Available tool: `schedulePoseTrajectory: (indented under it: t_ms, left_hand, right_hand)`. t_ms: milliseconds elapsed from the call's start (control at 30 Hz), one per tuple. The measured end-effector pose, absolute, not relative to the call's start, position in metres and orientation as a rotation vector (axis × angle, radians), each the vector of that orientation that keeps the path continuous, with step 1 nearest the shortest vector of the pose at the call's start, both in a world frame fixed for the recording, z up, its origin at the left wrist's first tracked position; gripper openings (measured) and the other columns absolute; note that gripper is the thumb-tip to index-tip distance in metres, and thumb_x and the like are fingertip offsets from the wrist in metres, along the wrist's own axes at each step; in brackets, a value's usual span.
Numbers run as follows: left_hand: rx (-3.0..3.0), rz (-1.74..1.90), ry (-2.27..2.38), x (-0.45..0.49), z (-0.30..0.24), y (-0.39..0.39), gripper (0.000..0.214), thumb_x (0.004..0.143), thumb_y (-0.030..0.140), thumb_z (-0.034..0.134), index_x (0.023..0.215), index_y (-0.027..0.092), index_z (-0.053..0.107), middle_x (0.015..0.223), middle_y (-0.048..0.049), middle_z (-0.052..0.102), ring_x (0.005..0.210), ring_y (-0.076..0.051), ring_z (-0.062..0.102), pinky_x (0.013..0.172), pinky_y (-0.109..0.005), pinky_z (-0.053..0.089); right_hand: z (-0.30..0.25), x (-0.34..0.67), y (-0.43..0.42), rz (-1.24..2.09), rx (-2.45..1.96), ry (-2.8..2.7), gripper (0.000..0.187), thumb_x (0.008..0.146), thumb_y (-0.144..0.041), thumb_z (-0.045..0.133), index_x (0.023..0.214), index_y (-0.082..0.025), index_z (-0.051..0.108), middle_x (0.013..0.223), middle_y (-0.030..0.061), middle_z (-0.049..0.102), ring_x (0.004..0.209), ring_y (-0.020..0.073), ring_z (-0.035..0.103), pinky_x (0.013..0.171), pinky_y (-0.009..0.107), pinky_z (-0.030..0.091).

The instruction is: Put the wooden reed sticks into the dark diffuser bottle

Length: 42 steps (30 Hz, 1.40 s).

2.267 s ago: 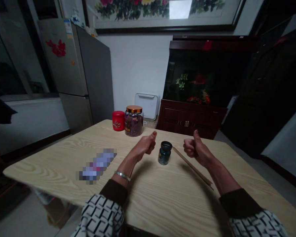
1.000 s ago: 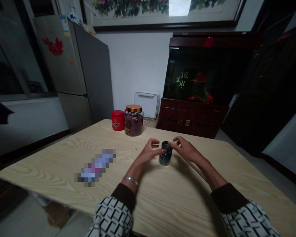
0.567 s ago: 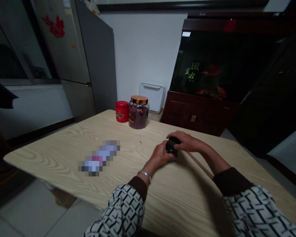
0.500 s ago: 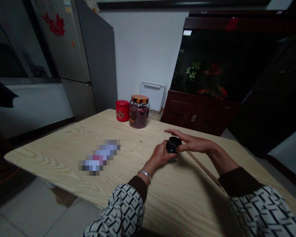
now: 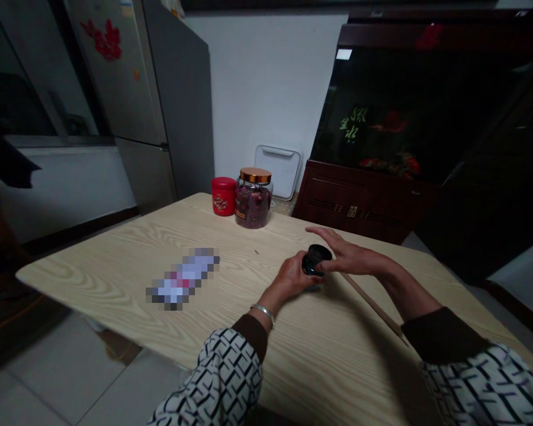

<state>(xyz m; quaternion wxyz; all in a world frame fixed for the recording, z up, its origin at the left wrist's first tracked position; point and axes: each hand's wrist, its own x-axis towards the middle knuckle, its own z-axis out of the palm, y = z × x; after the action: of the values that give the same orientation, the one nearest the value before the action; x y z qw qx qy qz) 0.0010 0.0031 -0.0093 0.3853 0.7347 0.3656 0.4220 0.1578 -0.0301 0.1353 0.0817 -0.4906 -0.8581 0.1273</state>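
Head view: left hand curled around dark glass jar; right hand flat, fingers extended, against jar top; thin wooden stick just beside, on wooden table.

A pale wood-grain surface is occupied near its far edge by a red canister and, just beside it, a glass jar of dried petals under a copper lid. A pixelated object is laid mid-surface; a thin wooden stick is laid toward the right edge.
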Motion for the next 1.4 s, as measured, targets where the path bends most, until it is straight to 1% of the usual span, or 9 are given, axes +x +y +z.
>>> schedulePoseTrajectory:
  t_ms: [167, 267, 367, 467, 567, 667, 833, 1167, 1400]
  left_hand:
    - [1.877, 1.079, 0.931, 0.002, -0.012, 0.004, 0.060, 0.062, 0.034, 0.083, 0.116, 0.018, 0.060, 0.099, -0.0048, 0.069, 0.086, -0.020, 0.063, 0.071, -0.026, 0.047]
    - [1.875, 1.077, 0.926, 0.001, -0.010, 0.004, 0.062, 0.061, 0.039, 0.084, 0.114, 0.017, 0.061, 0.098, -0.0053, 0.070, 0.086, -0.020, 0.063, 0.069, -0.025, 0.047]
    - [1.882, 1.054, 0.932, 0.000, -0.006, 0.002, 0.062, 0.060, 0.039, 0.085, 0.113, 0.016, 0.061, 0.098, -0.0057, 0.070, 0.085, -0.020, 0.063, 0.069, -0.026, 0.047]
    - [1.875, 1.035, 0.947, -0.001, -0.002, 0.001, 0.060, 0.061, 0.033, 0.084, 0.114, 0.017, 0.061, 0.098, -0.0054, 0.071, 0.083, -0.019, 0.064, 0.070, -0.026, 0.048]
    - [1.874, 1.036, 0.949, -0.002, -0.001, -0.001, 0.060, 0.061, 0.034, 0.083, 0.114, 0.017, 0.062, 0.098, -0.0057, 0.071, 0.084, -0.019, 0.064, 0.070, -0.026, 0.048]
    - [1.881, 1.032, 0.947, -0.003, -0.001, -0.001, 0.059, 0.061, 0.036, 0.084, 0.113, 0.017, 0.062, 0.097, -0.0051, 0.070, 0.085, -0.020, 0.064, 0.072, -0.027, 0.048]
    - [1.879, 1.037, 0.919, -0.004, 0.000, -0.001, 0.065, 0.061, 0.040, 0.085, 0.118, 0.019, 0.061, 0.104, -0.0069, 0.070, 0.094, -0.022, 0.065, 0.081, -0.030, 0.050]
    - [1.853, 1.043, 0.913, -0.002, -0.002, 0.001, 0.067, 0.060, 0.039, 0.086, 0.118, 0.017, 0.061, 0.106, -0.0084, 0.071, 0.098, -0.023, 0.066, 0.086, -0.034, 0.051]
    - [1.824, 1.043, 0.901, -0.003, -0.002, 0.001, 0.069, 0.060, 0.039, 0.087, 0.120, 0.018, 0.060, 0.106, -0.0080, 0.070, 0.098, -0.023, 0.065, 0.088, -0.034, 0.051]
  right_hand:
    - [0.129, 0.154, -0.030, 0.154, -1.878, -2.472, 0.058, 0.084, -0.054, 0.057, 0.128, -0.016, 0.056, 0.123, 0.0183, 0.062, 0.114, 0.0358, 0.056, 0.100, 0.055, 0.037]
    - [0.132, 0.158, -0.030, 0.318, -1.530, -2.627, 0.072, 0.080, -0.040, 0.063, 0.146, -0.020, 0.039, 0.146, 0.0143, 0.046, 0.133, 0.0308, 0.044, 0.106, 0.046, 0.036]
    - [0.130, 0.159, -0.030, 0.299, -1.566, -2.543, 0.090, 0.076, -0.049, 0.068, 0.152, -0.020, 0.029, 0.154, 0.0156, 0.035, 0.138, 0.0324, 0.038, 0.106, 0.045, 0.038]
    - [0.122, 0.157, -0.027, 0.163, -1.816, -2.423, 0.069, 0.079, -0.061, 0.063, 0.132, -0.018, 0.054, 0.128, 0.0167, 0.056, 0.115, 0.0328, 0.056, 0.096, 0.046, 0.043]
    - [0.120, 0.157, -0.022, 0.179, -1.714, -2.468, 0.044, 0.080, -0.046, 0.066, 0.113, -0.017, 0.063, 0.109, 0.0131, 0.062, 0.102, 0.0282, 0.060, 0.092, 0.042, 0.045]
    - [0.132, 0.165, -0.021, 0.424, -1.383, -2.449, 0.045, 0.072, -0.026, 0.070, 0.116, -0.019, 0.060, 0.115, 0.0100, 0.061, 0.107, 0.0253, 0.058, 0.095, 0.040, 0.045]
    - [0.138, 0.183, -0.042, 0.834, -1.173, -1.931, 0.050, 0.074, -0.029, 0.074, 0.117, -0.024, 0.050, 0.108, 0.0047, 0.062, 0.100, 0.0215, 0.061, 0.087, 0.038, 0.050]
    - [-0.001, 0.171, -0.129, 0.743, -1.263, -1.656, 0.039, 0.082, -0.033, 0.069, 0.106, -0.027, 0.039, 0.120, 0.0057, 0.053, 0.110, 0.0203, 0.057, 0.093, 0.035, 0.046]
    - [0.004, 0.181, -0.124, 0.476, -1.447, -1.815, 0.029, 0.086, -0.039, 0.064, 0.103, -0.024, 0.046, 0.113, 0.0066, 0.057, 0.102, 0.0211, 0.058, 0.089, 0.035, 0.047]
